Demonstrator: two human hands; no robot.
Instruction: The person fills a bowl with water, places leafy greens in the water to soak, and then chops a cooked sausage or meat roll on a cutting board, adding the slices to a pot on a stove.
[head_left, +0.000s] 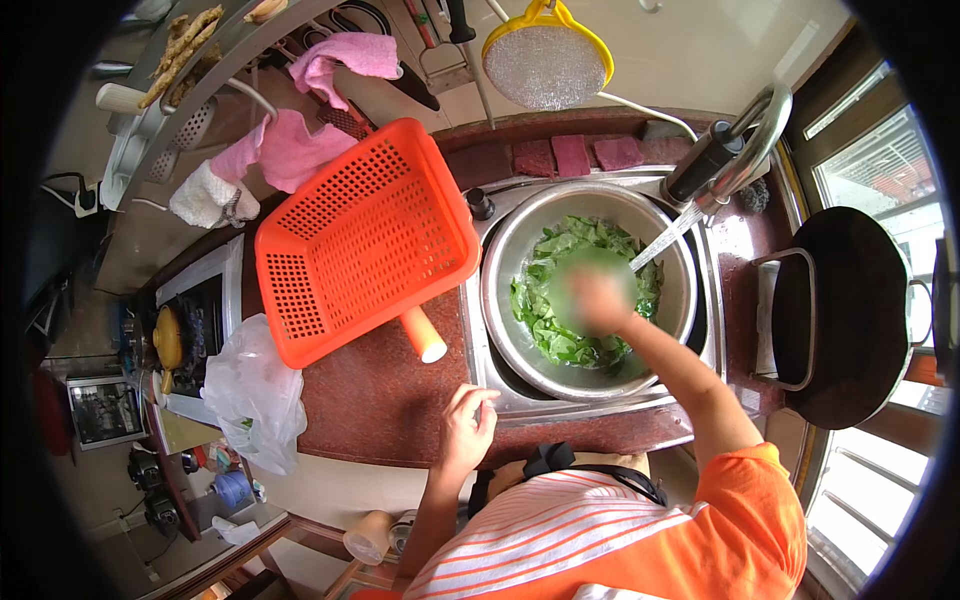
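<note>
Green leafy vegetables (562, 341) lie in water in a large metal basin (499, 270), which is set in the sink (517, 409). My right hand (596, 296) is over the middle of the basin, among the leaves; it is blurred, so its fingers and any leaves in them cannot be made out. Water runs from the faucet (757, 139) into the basin beside that hand. At the counter's front edge, left of the basin, my left hand (469, 424) is raised with bent fingers and holds nothing.
An orange plastic basket (375, 232) stands left of the sink, by a yellowish cylinder (424, 337) and a white plastic bag (259, 390). A mesh strainer (547, 67) and pink cloths (300, 150) hang behind. A dark round pan or lid (847, 319) stands at the right.
</note>
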